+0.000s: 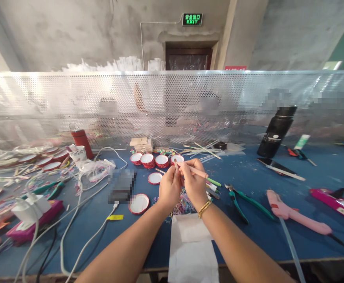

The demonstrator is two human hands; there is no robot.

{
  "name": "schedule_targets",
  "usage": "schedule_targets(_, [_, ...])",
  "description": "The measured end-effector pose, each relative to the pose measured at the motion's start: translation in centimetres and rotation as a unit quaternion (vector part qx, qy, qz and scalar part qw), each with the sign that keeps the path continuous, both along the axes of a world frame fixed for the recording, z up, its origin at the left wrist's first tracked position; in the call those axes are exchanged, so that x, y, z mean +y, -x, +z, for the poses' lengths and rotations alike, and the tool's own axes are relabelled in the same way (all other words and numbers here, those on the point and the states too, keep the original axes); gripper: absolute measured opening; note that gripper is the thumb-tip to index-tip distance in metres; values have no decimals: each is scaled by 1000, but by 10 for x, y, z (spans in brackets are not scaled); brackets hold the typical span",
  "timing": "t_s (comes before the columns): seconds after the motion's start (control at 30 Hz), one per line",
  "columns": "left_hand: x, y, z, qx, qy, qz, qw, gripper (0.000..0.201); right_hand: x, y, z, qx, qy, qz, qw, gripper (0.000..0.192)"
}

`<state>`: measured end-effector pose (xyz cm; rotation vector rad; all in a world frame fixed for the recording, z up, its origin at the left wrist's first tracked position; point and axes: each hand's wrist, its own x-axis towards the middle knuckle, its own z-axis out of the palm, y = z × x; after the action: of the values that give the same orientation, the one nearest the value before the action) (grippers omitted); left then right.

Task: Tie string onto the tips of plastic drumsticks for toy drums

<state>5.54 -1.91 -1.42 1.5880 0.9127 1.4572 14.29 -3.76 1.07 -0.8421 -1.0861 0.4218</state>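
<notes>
Both forearms reach forward over a blue worktable (pixel 248 236), hands raised together just above it. The right hand (pixel 194 184), a gold bracelet (pixel 205 208) on its wrist, pinches a thin pink-and-green stick (pixel 201 173) that slants down to its right. The left hand (pixel 169 186) is curled beside it, fingertips closed on the stick's upper tip. Just beyond the hands stands a row of red-rimmed round lids (pixel 155 159); under the wrists lies a tangle of coloured rubber bands (pixel 183 205). Green-handled pliers (pixel 242 200) and a pink glue gun (pixel 292 214) lie to the right of the right hand.
</notes>
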Motion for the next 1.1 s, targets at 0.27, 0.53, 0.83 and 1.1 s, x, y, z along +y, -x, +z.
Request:
schedule_targets(0.27, [-1, 0, 1, -3, 12, -2, 1000, 43, 1, 0, -1, 8, 1, 3, 1000, 27])
schedule_targets(0.53, [-2, 1, 2, 8, -4, -6, 1000, 43, 0, 0, -1, 5, 5, -8, 1000, 26])
schedule_targets(0.83, [-3, 0, 0, -8, 17, -16, 1000, 46, 1, 0, -4, 11, 11, -8, 1000, 28])
schedule_targets(1.1, [-2, 0, -2, -8, 15, -12, 1000, 45, 0, 1, -5, 15, 15, -2, 1000, 28])
